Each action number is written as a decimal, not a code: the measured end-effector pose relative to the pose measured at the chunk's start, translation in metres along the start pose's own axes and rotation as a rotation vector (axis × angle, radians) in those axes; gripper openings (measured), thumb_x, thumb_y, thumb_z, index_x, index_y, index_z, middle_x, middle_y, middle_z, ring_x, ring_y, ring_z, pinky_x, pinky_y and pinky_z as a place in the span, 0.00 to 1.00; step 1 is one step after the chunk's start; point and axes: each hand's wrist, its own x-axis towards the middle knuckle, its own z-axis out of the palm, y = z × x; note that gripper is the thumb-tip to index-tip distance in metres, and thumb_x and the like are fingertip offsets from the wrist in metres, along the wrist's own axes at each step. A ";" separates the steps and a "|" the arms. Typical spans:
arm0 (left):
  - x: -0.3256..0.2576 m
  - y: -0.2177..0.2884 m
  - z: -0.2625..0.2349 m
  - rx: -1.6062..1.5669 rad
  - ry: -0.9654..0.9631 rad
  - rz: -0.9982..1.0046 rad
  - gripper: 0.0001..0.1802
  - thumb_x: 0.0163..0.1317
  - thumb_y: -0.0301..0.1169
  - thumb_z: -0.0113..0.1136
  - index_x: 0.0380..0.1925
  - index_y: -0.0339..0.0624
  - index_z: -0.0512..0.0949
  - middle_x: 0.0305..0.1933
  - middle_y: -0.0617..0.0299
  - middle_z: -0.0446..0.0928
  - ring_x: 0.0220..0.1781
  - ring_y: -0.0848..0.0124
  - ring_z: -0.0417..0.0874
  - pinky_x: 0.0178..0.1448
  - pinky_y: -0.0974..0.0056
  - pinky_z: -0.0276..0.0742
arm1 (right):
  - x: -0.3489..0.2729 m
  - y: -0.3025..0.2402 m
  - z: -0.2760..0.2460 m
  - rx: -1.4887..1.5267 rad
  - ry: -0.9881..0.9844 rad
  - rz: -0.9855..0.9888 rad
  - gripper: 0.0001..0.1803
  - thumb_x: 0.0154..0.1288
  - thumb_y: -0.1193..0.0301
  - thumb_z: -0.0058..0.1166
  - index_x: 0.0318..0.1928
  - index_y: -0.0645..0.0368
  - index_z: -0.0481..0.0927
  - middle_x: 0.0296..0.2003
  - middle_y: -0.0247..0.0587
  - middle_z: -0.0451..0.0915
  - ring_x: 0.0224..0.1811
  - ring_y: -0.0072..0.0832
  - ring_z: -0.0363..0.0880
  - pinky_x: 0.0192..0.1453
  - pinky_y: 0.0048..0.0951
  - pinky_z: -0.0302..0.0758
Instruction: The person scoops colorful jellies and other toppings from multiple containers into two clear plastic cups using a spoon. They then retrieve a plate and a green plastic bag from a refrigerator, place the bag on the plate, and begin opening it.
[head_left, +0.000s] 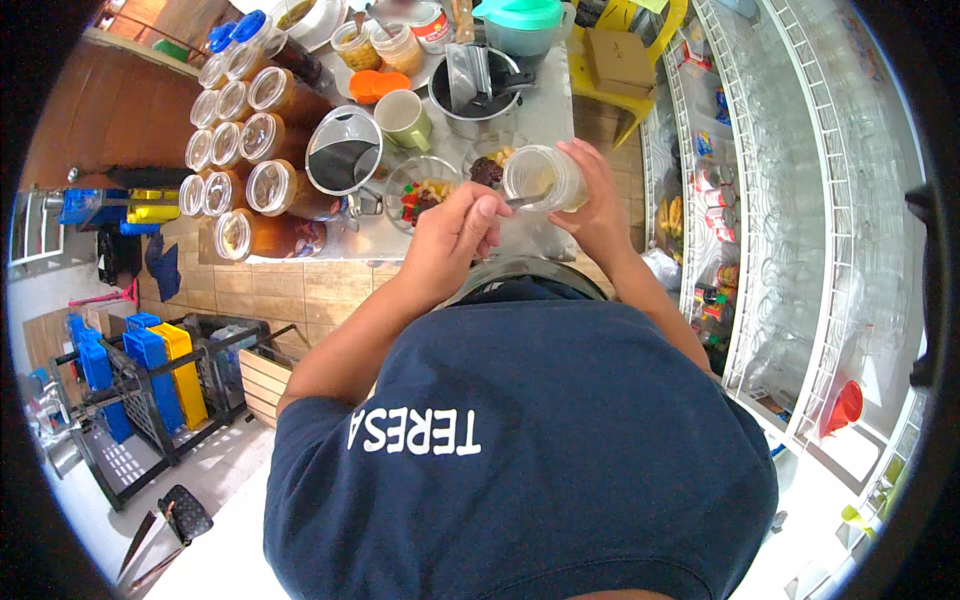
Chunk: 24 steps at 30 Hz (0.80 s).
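My right hand [598, 200] is wrapped round a clear plastic jar [530, 172], tilted with its mouth facing up toward me. A metal spoon [530, 199] reaches into the jar, its handle pinched in my left hand [460, 228]. Something pale shows inside the jar; I cannot tell what it is. Just beyond my left hand sits a glass bowl [390, 187] of red, green and yellow pieces. A second clear bowl [478, 149], partly hidden behind the jar, holds dark red and pale yellow food.
Several lidded jars of brown liquid [285, 188] line the table's left side. Near them stand a clear pitcher [345, 150], a green mug [403, 120] and a steel pot [475, 118]. Orange lids [378, 86] lie farther back. White wire shelving [740, 330] rises at right, beyond a yellow chair [640, 115].
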 end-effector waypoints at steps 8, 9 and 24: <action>-0.004 0.006 -0.006 -0.265 0.153 -0.014 0.19 0.75 0.43 0.40 0.37 0.39 0.71 0.21 0.63 0.73 0.20 0.77 0.73 0.25 0.72 0.70 | -0.004 0.010 0.004 0.112 0.015 0.006 0.46 0.36 0.77 0.70 0.62 0.53 0.68 0.61 0.46 0.68 0.66 0.44 0.63 0.70 0.39 0.62; -0.003 0.005 -0.008 -0.331 0.184 -0.036 0.19 0.75 0.44 0.40 0.37 0.39 0.71 0.21 0.62 0.73 0.20 0.77 0.73 0.25 0.72 0.70 | -0.005 0.011 0.005 0.121 0.015 0.023 0.45 0.36 0.76 0.71 0.62 0.54 0.68 0.61 0.45 0.68 0.66 0.44 0.63 0.71 0.39 0.61; -0.006 -0.006 -0.038 -0.446 0.421 -0.101 0.16 0.75 0.43 0.41 0.36 0.44 0.71 0.18 0.64 0.70 0.15 0.77 0.68 0.19 0.73 0.62 | -0.007 0.021 0.026 0.334 -0.136 0.180 0.48 0.36 0.69 0.74 0.63 0.58 0.65 0.59 0.45 0.68 0.64 0.40 0.66 0.70 0.35 0.62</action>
